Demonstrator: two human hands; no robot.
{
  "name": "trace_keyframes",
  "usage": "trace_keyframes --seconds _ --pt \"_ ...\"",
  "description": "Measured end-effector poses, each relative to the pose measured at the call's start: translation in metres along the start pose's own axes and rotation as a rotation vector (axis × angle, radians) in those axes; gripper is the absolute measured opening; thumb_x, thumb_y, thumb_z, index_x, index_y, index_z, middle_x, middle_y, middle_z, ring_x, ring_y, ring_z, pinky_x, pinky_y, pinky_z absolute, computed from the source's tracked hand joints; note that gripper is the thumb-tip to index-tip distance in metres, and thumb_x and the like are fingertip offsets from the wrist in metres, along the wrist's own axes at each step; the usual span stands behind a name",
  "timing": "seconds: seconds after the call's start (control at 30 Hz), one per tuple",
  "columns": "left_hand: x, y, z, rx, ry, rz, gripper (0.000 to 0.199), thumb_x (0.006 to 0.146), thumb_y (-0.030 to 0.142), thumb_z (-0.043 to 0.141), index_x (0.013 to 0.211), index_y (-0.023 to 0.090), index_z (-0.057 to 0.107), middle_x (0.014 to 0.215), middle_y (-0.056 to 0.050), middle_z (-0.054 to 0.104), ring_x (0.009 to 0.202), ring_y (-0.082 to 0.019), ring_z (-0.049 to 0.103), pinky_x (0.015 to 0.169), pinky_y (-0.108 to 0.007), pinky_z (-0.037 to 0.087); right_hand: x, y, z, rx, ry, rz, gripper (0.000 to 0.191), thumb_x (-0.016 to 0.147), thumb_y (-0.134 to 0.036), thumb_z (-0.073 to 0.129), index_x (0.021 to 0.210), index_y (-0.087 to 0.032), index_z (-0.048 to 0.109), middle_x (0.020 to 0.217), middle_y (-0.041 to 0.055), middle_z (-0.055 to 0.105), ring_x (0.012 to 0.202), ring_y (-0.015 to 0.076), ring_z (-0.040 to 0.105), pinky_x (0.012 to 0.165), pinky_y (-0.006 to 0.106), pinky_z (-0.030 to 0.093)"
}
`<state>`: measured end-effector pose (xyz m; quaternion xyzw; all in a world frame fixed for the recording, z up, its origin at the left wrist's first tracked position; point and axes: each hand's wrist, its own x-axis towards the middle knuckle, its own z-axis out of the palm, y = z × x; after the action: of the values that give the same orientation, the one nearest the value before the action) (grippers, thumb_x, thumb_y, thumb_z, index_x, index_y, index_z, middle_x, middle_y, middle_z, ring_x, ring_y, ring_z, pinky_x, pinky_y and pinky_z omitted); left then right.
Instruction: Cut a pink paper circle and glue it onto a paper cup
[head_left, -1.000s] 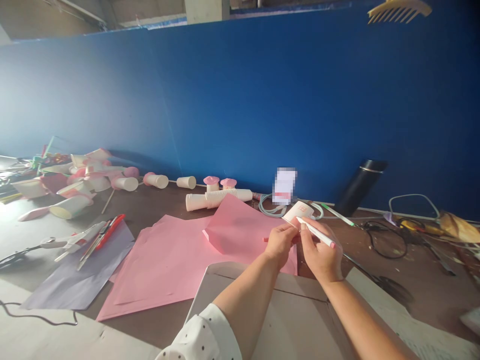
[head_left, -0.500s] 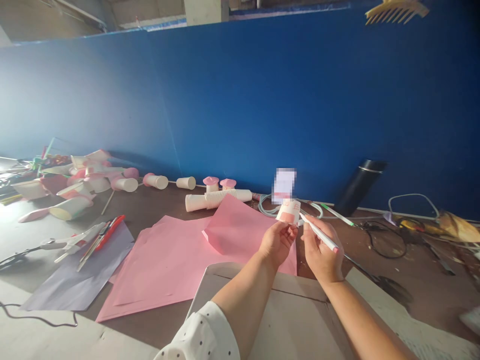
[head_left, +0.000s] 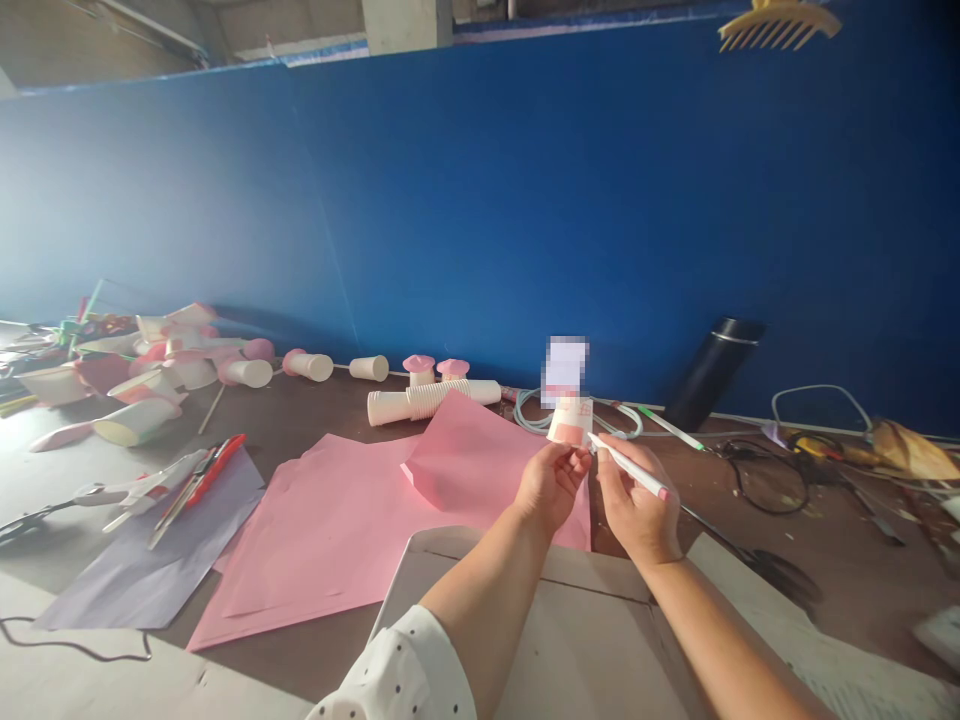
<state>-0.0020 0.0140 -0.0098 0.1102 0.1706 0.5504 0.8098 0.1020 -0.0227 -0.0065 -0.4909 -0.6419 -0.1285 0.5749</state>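
Note:
My left hand [head_left: 553, 482] is closed on the lower edge of a white paper cup [head_left: 559, 420], which is upside down and bears pink drawn marks and a solid pink patch. My right hand [head_left: 641, 505] grips a white marker [head_left: 634, 467] with a pink end. The marker's tip is close to the cup's right side; I cannot tell whether it touches. Both hands are above the table, near the right edge of the pink paper sheets [head_left: 322, 540].
Behind the sheets lie a stack of paper cups [head_left: 431, 400] and two pink-topped cups [head_left: 453, 370]. A black bottle [head_left: 712, 375] leans against the blue partition [head_left: 480, 200]. Scissors [head_left: 82, 497] and a red cutter [head_left: 210, 475] lie left on purple paper [head_left: 150, 575]. Cables [head_left: 765, 480] are at right.
The cup and the marker have shifted slightly left in view, and the cup looks more upright. Both hands keep their hold. The whole view has moved a little.

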Motion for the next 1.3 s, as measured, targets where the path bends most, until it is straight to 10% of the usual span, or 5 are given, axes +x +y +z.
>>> trace_keyframes --seconds 1.3 --pt "-0.0006 -0.0012 0.0008 0.087 -0.022 -0.014 0.01 0.075 0.008 0.056 0.07 0.006 0.064 0.067 -0.01 0.064 0.065 -0.012 0.061 0.074 -0.023 0.052 -0.0006 0.0033 -0.0001 -0.039 -0.031 -0.011 0.021 0.088 -0.022 0.058 0.104 -0.013 0.068 0.093 0.011 0.071 0.087 0.0218 0.065 0.079 0.034 0.052"
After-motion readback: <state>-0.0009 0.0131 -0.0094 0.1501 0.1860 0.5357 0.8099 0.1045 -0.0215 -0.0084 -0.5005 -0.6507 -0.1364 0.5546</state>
